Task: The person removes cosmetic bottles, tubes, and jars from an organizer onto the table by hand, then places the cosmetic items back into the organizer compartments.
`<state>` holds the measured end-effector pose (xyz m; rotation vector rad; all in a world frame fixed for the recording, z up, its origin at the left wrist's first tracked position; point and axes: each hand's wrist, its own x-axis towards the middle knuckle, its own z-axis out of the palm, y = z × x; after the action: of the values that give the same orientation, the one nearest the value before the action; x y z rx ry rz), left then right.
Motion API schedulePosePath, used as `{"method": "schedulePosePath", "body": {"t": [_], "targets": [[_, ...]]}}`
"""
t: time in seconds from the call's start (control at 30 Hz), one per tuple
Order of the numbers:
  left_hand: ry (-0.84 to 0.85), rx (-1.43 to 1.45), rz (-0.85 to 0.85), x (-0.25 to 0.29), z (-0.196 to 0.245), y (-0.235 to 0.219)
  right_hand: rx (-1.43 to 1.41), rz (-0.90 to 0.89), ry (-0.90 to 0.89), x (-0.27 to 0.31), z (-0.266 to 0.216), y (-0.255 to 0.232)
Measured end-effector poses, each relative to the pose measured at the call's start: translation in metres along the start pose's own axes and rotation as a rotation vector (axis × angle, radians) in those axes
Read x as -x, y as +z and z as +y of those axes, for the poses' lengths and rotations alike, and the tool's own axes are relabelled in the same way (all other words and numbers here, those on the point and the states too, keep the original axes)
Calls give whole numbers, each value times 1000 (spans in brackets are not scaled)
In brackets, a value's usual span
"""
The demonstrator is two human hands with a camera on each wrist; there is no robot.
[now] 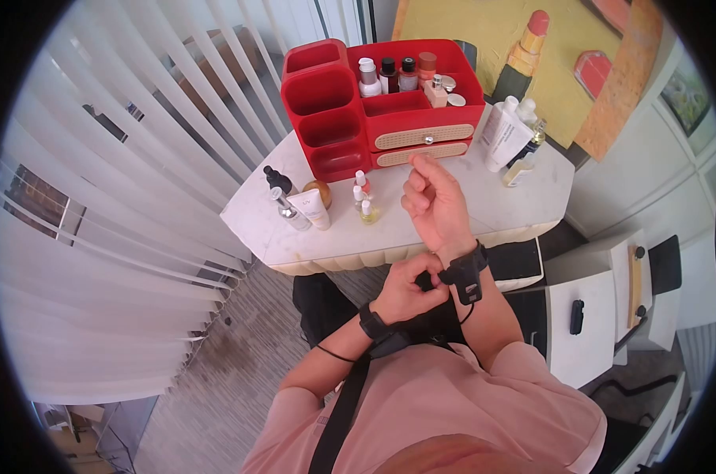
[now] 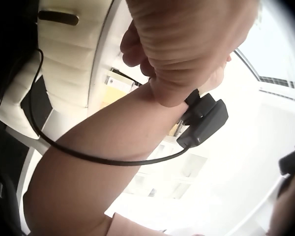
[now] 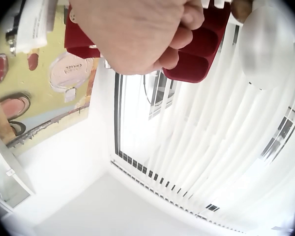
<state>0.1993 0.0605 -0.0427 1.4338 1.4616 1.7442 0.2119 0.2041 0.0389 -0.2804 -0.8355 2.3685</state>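
Note:
Over the front of the marble-topped table, my right hand point(image 1: 437, 201) is raised with its fingers loosely curled and nothing in them. A black strapped device point(image 1: 467, 276) sits round the right wrist. My left hand point(image 1: 405, 294) is at that wrist, its thumb and fingers pinching the black strap; the fingertips are partly hidden. The left wrist view has the left hand point(image 2: 187, 44) close up beside the black device point(image 2: 204, 123) on the other forearm. In the right wrist view the curled right hand point(image 3: 132, 34) covers part of the red organizer point(image 3: 194, 64).
A red organizer point(image 1: 382, 109) with bottles stands at the table's back. Small bottles point(image 1: 366, 212) and a white tube point(image 1: 310, 207) stand left of the right hand; more tubes point(image 1: 506, 142) are at the right. White drawers point(image 1: 581, 328) stand at the right, blinds point(image 1: 113, 237) at the left.

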Motion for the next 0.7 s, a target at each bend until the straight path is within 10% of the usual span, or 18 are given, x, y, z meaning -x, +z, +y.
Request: {"method": "schedulePosePath", "body": {"t": [0.4, 0.7], "targets": [[-213, 406, -115, -2, 7, -7, 24, -11, 64, -1, -3, -1], [-52, -1, -73, -12, 5, -31, 201, -20, 28, 6, 9, 5]]}}
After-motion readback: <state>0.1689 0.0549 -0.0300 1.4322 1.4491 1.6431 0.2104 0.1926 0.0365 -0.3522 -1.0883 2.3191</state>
